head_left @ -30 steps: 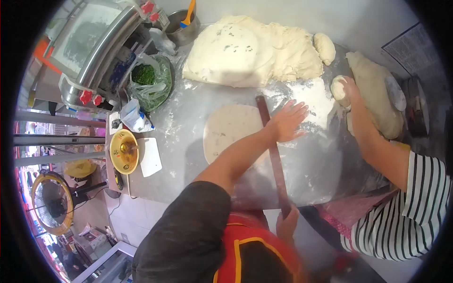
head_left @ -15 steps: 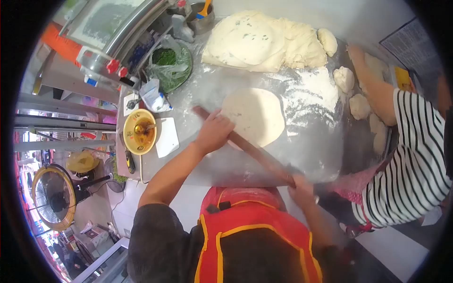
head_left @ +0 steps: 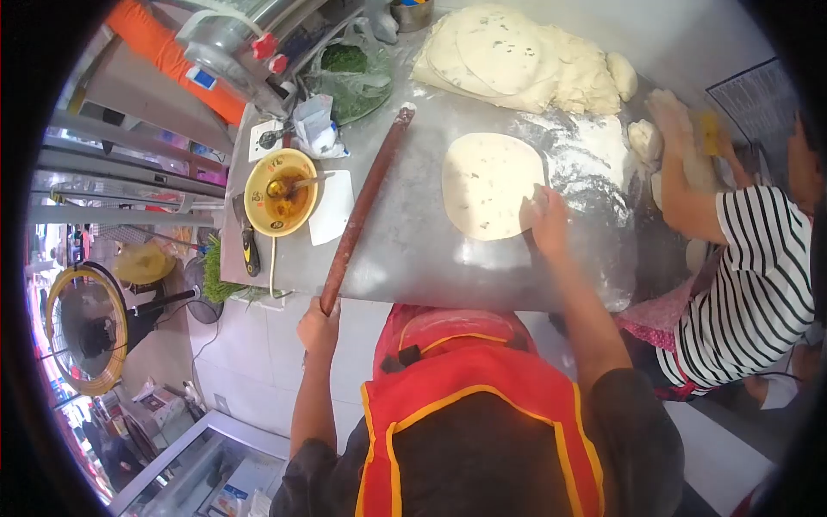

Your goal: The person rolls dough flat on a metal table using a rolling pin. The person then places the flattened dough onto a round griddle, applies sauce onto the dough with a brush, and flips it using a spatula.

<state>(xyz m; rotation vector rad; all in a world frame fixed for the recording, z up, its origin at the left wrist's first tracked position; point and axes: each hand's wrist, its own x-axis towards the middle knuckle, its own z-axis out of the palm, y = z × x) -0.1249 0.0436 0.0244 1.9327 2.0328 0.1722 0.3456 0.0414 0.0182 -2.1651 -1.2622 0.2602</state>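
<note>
My left hand (head_left: 319,327) is closed around the lower end of a long brown wooden rolling pin (head_left: 368,207), which slants up and away over the left part of the metal table. At the right edge of a thin, flat dough sheet (head_left: 487,185), my right hand (head_left: 547,220) has its fingers drawn together on the rim. The sheet is roundish with dark flecks, and part of it is in shadow. Behind it lies a big mass of dough (head_left: 586,69) with flat rounds (head_left: 495,47) on top. White flour (head_left: 594,159) is spread right of the sheet.
A yellow bowl (head_left: 256,220) of brown liquid stands at the left beside a white card (head_left: 333,211). Chopped greens (head_left: 343,59) sit in a plastic bag behind it. At the right, a co-worker in a striped shirt (head_left: 762,284) reaches over dough pieces (head_left: 644,138).
The rolling pin has come off the dough sheet and swung to the left in my left hand. My right hand has let go of the pin and moved up to the sheet's edge.
</note>
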